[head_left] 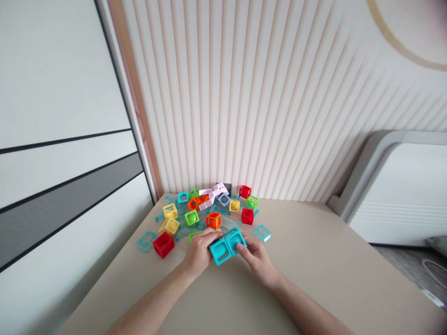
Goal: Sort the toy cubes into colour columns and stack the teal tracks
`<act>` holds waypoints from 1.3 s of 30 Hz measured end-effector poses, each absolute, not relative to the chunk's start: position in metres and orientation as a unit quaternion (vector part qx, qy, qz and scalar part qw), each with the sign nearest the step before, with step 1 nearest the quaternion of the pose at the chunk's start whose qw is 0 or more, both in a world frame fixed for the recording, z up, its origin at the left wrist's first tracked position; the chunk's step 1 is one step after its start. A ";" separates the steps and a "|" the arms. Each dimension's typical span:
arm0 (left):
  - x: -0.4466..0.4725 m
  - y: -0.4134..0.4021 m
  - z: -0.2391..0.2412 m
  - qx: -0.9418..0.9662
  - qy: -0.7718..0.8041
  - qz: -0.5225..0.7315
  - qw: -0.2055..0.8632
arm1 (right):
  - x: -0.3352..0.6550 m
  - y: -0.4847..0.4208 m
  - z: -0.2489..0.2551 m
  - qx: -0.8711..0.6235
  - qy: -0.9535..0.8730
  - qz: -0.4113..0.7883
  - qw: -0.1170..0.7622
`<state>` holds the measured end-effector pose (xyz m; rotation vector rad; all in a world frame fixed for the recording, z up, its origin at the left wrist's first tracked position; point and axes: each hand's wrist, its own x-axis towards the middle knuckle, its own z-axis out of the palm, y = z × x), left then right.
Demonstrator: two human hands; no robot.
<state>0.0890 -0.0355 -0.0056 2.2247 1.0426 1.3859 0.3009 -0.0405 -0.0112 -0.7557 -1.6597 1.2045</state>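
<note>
Two turquoise cube blocks (pixel 220 251) sit side by side, touching, between my hands above the near part of the table. My left hand (pixel 199 250) grips the left block from its side, fingers partly hidden behind it. Round the right block closes my right hand (pixel 256 258), its thumb lying on the front face and its other fingers behind. Just beyond the hands lie an orange cube block (pixel 213 220) and a green cube block (pixel 192 217). A red cube block (pixel 164 245) rests to the left of my left hand.
Red, yellow, green and blue cubes and clear turquoise track pieces (pixel 223 222) are scattered toward the ribbed wall (pixel 226 93). A pale pink jointed piece (pixel 214 193) lies among them. A clear turquoise plate (pixel 261 233) is right of the pile. A white cabinet (pixel 63 186) borders the table (pixel 314 260) at left.
</note>
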 end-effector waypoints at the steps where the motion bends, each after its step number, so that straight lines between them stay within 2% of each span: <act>1: 0.089 -0.036 -0.005 0.778 0.363 0.486 0.162 | 0.301 -0.041 -0.010 -0.307 -0.676 0.489 0.458; 11: 0.088 -0.038 -0.003 0.786 0.364 0.479 0.141 | 0.299 -0.043 -0.005 -0.304 -0.665 0.509 0.455; 21: 0.090 -0.040 -0.001 0.784 0.353 0.510 0.024 | 0.296 -0.040 -0.014 -0.291 -0.669 0.500 0.466; 39: 0.086 -0.043 -0.003 0.801 0.342 0.489 -0.031 | 0.299 -0.040 -0.020 -0.273 -0.698 0.483 0.453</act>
